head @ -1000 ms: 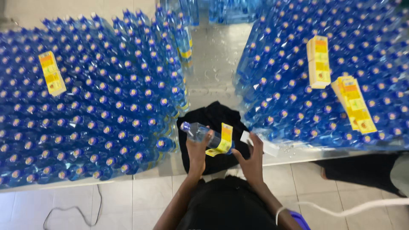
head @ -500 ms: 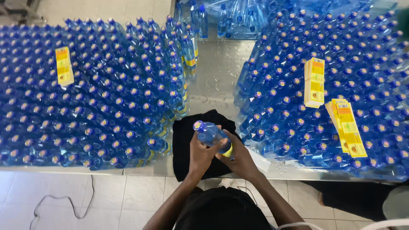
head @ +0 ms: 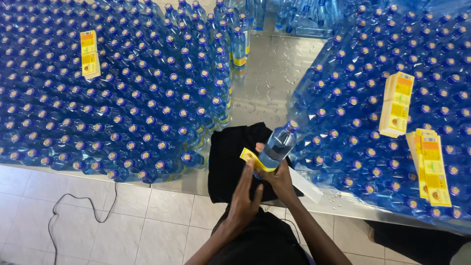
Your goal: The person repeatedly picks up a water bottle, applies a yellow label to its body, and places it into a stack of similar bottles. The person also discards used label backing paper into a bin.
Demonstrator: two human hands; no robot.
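My right hand (head: 283, 180) grips the lower part of a clear blue water bottle (head: 277, 145) with a blue cap, tilted up and to the right over a black cloth (head: 228, 157). My left hand (head: 247, 194) lies flat against the bottle's left side and presses a yellow label (head: 249, 158) onto it. Both hands meet at the near edge of a steel table (head: 267, 78).
Dense rows of capped blue bottles cover the table on the left (head: 122, 98) and right (head: 353, 98). Stacks of yellow labels (head: 89, 54) (head: 397, 103) (head: 431, 167) rest on the caps. A white strip (head: 306, 184) lies by the cloth. A black cable (head: 83, 206) runs over the tiled floor.
The bottle has swung from lying sideways to pointing up and right. The label, held loose beside it a second ago, is now against the bottle under my left hand.
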